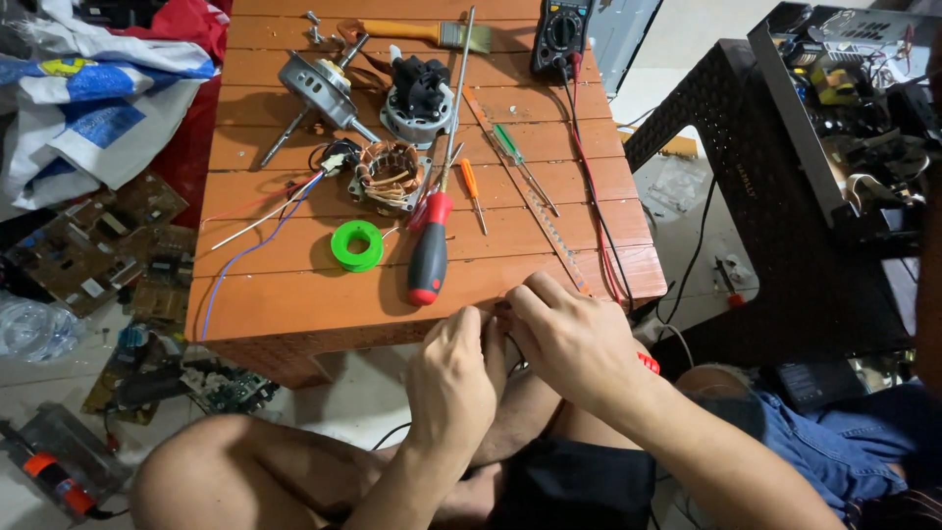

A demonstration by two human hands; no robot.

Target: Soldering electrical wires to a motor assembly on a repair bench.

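Where hands (510,344) meet (table (294,304) edge)

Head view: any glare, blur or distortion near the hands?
Head view: even indoor light, soft shadows under the green tape roll and red-and-black screwdriver; mild sheen on the orange slatted table; left hand and right hand reasonably sharp, whatever they pinch too small to tell; wide-angle bending at the edges.

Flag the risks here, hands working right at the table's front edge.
Both hands, left hand and right hand, pinch something small I cannot make out; it could drop to the cluttered floor. The red-and-black screwdriver lies close to the edge and might get knocked off. The multimeter leads trail beside the right hand and could snag.
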